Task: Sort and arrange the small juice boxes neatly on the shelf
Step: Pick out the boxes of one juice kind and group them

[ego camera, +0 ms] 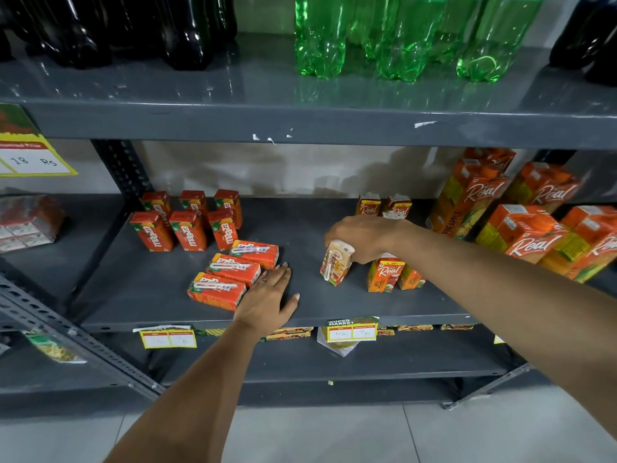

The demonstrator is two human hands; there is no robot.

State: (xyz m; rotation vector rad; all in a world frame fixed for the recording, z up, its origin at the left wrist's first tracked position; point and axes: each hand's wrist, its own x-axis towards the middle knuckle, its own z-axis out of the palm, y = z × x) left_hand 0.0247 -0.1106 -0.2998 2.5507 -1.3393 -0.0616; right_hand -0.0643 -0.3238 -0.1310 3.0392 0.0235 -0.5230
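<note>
The right hand is pinching a tilted Real juice box; left hand is lying spread flat. She should be standing it squarely beside its neighbours.

Two bare, sleeveless forearms; a ring on the left hand.

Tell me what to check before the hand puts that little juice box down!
1. Right hand grips the tilted juice box from the top: ok.
2. Box standing straight: not ok, it leans.
3. Bare shelf around it to set it down: ok.
4. Left hand lies flat, touching the lying Maaza boxes: ok.
5. Those three boxes upright like the standing Maaza boxes: not ok.
</note>
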